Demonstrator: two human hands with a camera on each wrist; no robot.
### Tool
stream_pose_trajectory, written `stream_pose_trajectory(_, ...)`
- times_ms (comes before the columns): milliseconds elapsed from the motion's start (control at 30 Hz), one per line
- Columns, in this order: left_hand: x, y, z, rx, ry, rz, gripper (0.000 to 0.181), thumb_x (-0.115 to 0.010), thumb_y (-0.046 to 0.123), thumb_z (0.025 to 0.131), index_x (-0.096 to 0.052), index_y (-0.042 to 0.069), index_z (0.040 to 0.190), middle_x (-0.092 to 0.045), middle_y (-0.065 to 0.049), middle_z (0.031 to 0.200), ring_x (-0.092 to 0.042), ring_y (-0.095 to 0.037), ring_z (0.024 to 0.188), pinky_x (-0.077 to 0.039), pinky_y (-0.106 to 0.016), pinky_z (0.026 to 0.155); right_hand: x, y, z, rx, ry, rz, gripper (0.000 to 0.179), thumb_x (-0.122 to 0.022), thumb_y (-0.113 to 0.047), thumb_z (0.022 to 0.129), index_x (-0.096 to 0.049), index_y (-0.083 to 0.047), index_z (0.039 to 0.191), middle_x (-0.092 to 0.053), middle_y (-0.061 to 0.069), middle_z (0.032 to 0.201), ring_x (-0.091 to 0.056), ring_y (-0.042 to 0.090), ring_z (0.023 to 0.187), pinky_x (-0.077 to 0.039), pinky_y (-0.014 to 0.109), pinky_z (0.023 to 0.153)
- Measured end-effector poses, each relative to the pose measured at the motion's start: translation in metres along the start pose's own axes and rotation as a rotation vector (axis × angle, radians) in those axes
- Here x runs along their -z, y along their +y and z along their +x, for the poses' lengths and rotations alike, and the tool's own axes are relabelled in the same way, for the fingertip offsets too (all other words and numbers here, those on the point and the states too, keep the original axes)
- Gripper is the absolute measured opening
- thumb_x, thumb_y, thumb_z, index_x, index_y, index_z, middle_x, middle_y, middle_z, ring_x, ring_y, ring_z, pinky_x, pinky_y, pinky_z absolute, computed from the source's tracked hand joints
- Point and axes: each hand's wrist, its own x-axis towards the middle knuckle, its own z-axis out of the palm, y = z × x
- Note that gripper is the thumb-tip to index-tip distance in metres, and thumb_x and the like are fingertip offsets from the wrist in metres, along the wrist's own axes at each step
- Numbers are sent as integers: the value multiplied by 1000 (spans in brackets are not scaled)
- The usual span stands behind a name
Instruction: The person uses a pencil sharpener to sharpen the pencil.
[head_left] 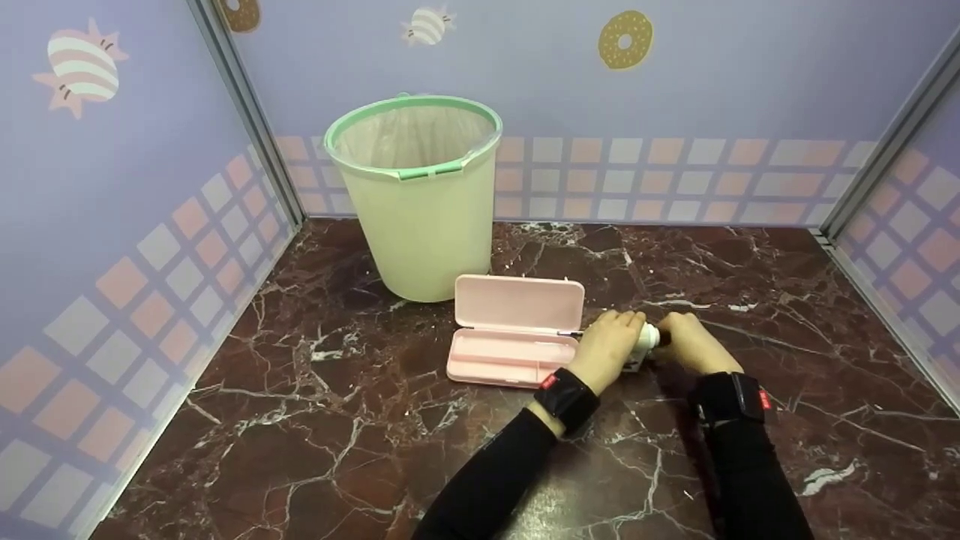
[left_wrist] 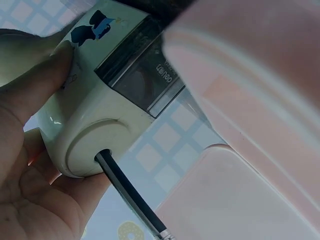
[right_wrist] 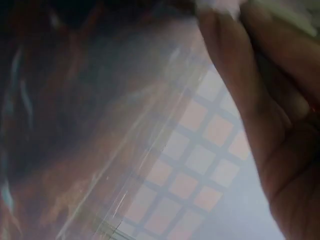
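Observation:
A white pencil sharpener with a clear dark shavings drawer stands on the table, right of an open pink pencil case. My left hand grips its body from above, thumb on one side, as the left wrist view shows. A dark pencil sticks out of the round hole in its front, on the side facing the case. At the sharpener's other end, my right hand pinches the crank with bent fingers; the crank is mostly hidden by them.
A pale green bin with a clear liner stands behind the pencil case. Patterned panels wall in the dark red marbled table at the back and both sides.

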Motion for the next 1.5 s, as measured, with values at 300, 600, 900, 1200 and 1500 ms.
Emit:
stream_pose_trajectory(300, 0, 1, -1, -4, -29, 8, 42, -66, 17, 87, -61, 15, 129, -69, 4, 123, -64, -13, 105, -52, -22, 94, 19, -2, -11, -19, -263, 104, 9, -80, -3, 71, -74, 1, 74, -73, 8, 70, -56, 7, 57, -46, 22, 54)
stream_pose_trajectory(600, 3, -1, 1, 6, -48, -13, 45, -66, 16, 88, -60, 14, 132, -68, 2, 126, -64, -14, 109, -51, -23, 97, 47, -23, -18, -4, -366, 110, 5, -77, -6, 78, -74, -4, 75, -74, 5, 73, -64, 8, 60, -46, 20, 54)
stream_pose_trajectory(900, 2, -2, 0, 4, -59, -18, 45, -63, 14, 89, -59, 14, 134, -67, 3, 128, -63, -14, 112, -49, -23, 100, 59, -37, -24, 4, -241, 54, 3, -77, -5, 78, -75, -3, 78, -74, 7, 75, -62, 8, 60, -50, 20, 57)
stream_pose_trajectory(1200, 2, -1, -1, 23, -25, -33, 42, -63, 13, 90, -61, 15, 132, -68, 3, 125, -65, -14, 108, -52, -22, 94, 62, -40, -26, 33, -154, 2, 5, -76, -2, 76, -75, -6, 78, -74, 4, 76, -60, 7, 63, -50, 21, 59)
stream_pose_trajectory(1500, 4, -1, -1, 33, -40, -30, 40, -58, 14, 92, -61, 16, 131, -68, 4, 125, -64, -13, 109, -50, -23, 98, 63, -43, -27, 32, -132, 7, 3, -77, -3, 77, -75, -5, 78, -74, 4, 75, -57, 8, 61, -47, 21, 57)
